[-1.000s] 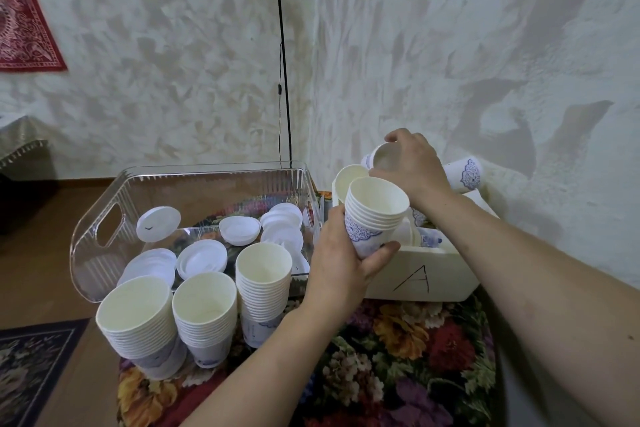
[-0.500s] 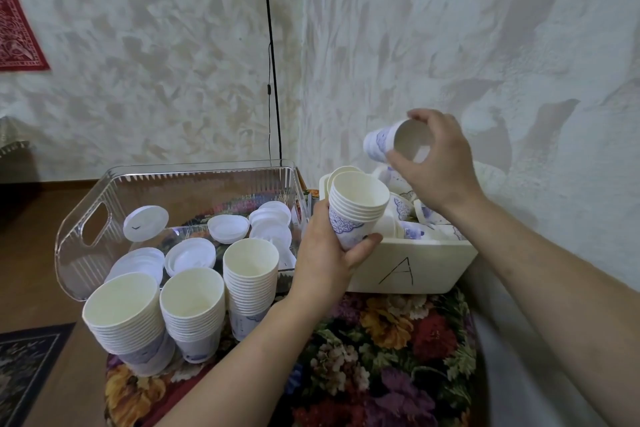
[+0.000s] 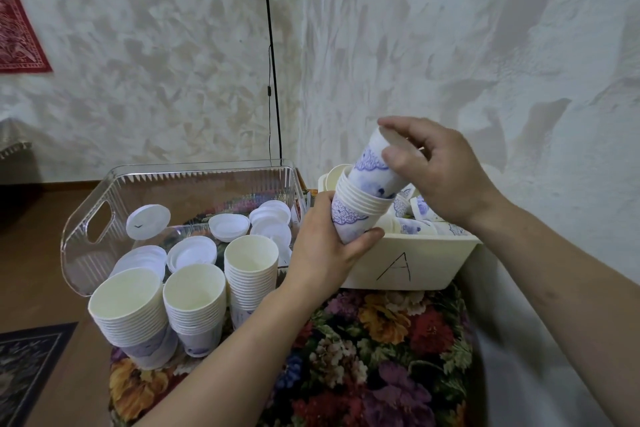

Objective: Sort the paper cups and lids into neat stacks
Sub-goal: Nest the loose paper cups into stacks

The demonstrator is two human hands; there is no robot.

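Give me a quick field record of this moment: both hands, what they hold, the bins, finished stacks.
left hand: grips a short cup stack
right hand: holds a single cup, tilted, its base partly in the stack's top
white bin: marked A, loose cups inside
clear bin: holds lids
finished stacks: three cup stacks on the floral cloth

left grip (image 3: pixel 322 246) | left of it: three cup stacks (image 3: pixel 194 308), clear bin (image 3: pixel 104 218) of lids behind them, blocked | right: cream bin (image 3: pixel 415 267) touching | below/near: bare floral counter (image 3: pixel 381 340), open | right grip (image 3: pixel 440 173) | above: open air | right: wall (image 3: pixel 519 80) near | below: loose cups (image 3: pixel 415 225)
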